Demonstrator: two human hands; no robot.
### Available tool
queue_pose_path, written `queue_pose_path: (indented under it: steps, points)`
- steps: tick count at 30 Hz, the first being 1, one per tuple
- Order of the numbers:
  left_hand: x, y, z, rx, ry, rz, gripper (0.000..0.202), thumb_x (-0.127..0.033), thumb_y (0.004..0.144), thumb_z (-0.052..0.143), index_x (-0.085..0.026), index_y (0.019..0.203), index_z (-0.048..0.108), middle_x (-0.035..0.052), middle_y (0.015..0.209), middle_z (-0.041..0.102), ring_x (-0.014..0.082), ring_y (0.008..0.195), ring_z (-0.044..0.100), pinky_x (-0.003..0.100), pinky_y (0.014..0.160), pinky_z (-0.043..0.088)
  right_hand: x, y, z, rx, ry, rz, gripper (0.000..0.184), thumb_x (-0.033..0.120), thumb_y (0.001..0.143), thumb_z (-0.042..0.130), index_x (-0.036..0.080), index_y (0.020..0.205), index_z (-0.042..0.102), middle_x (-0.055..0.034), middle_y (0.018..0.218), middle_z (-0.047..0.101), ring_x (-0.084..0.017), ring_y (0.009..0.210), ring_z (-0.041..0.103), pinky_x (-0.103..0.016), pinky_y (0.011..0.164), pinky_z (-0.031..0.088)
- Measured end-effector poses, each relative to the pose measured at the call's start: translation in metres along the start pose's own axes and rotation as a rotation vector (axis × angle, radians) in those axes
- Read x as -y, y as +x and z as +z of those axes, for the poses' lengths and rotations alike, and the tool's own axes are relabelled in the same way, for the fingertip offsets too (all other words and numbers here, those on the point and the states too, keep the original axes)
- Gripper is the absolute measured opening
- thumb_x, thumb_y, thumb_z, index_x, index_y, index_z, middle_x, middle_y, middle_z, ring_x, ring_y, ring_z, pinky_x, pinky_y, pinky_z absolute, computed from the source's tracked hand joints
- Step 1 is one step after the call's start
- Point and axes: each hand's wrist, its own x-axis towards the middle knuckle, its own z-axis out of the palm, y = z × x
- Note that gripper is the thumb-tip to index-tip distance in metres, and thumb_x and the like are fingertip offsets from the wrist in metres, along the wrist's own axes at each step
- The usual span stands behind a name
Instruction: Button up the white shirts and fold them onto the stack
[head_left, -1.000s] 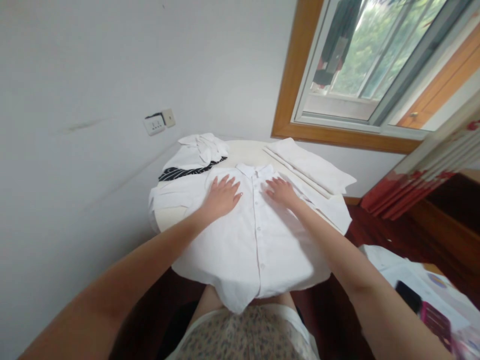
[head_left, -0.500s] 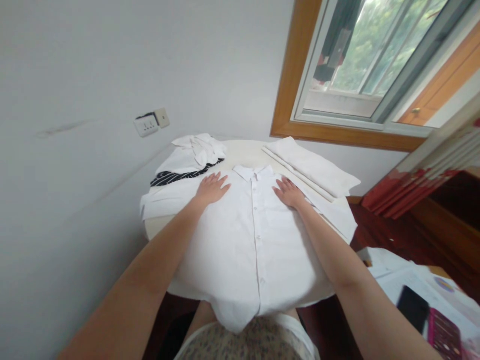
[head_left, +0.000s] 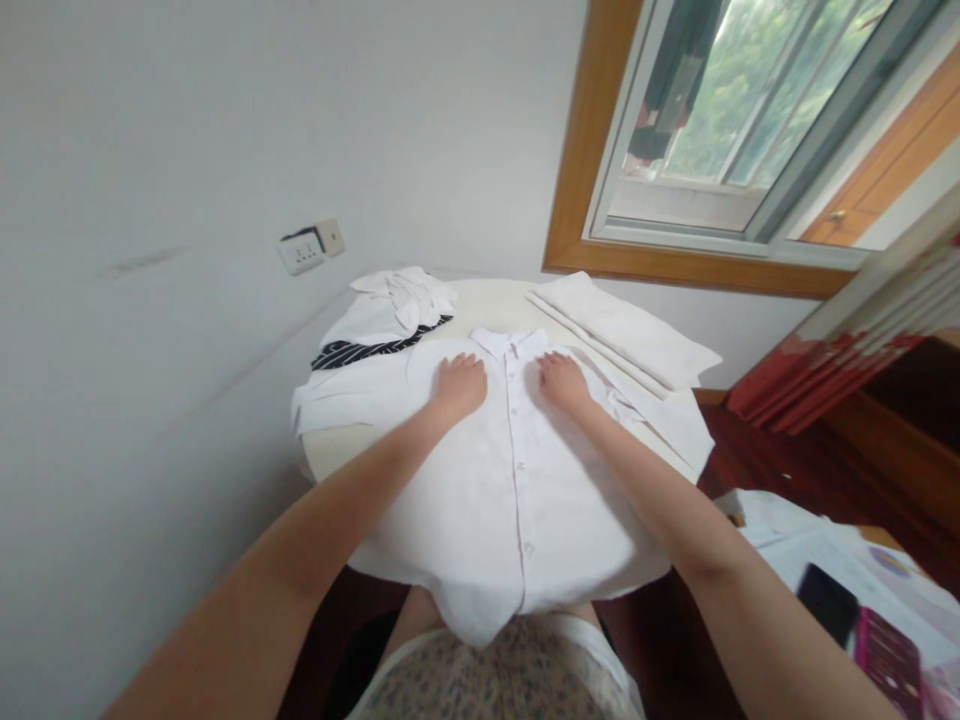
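A white button-up shirt (head_left: 450, 490) lies front side up over the table, its collar toward the wall and its hem hanging over the near edge. My left hand (head_left: 461, 385) rests palm down on the chest, left of the collar, with fingers slightly bent and apart. On the other side of the button row, my right hand (head_left: 564, 382) touches the cloth below the collar, its fingers also bent. No fabric shows pinched in either hand. The shirt's sleeves stretch out to both sides.
A round cream table (head_left: 491, 296) stands against the wall. A bunched white garment (head_left: 386, 305) lies over black striped cloth (head_left: 360, 354) at back left; folded white cloth (head_left: 622, 335) lies at back right. A phone (head_left: 827, 604) and pink-edged device (head_left: 889, 660) rest on papers lower right.
Both hands have moved inward from the shoulders toward the button row, and their flat, spread fingers are now more bent. The shirt lies nearly as before.
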Motion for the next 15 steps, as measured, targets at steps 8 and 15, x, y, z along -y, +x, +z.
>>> queue_pose_path:
  steps: [8, 15]
  points:
    - [-0.009, -0.024, 0.015, 0.028, -0.097, 0.046, 0.057, -0.042, 0.099, 0.026, -0.024, 0.151, 0.039, 0.0075, 0.160, 0.032, 0.0269, 0.148, 0.027, 0.053, 0.120, 0.019, 0.054, -0.019, 0.021, 0.070, 0.101, -0.008, 0.062, 0.054, 0.101, 0.016, 0.028, 0.156, 0.027, -0.0045, 0.163, 0.023, -0.027, 0.151, 0.018, -0.057, 0.119, 0.016]
    - [0.011, -0.048, 0.009, 0.044, -0.064, 0.063, 0.059, -0.052, 0.099, 0.024, -0.029, 0.152, 0.038, 0.0058, 0.161, 0.029, 0.0270, 0.149, 0.024, 0.054, 0.120, 0.015, 0.028, -0.019, 0.024, 0.079, 0.111, 0.083, 0.070, 0.061, 0.098, 0.015, 0.025, 0.156, 0.029, -0.0050, 0.163, 0.019, -0.028, 0.152, 0.015, -0.056, 0.120, 0.013]
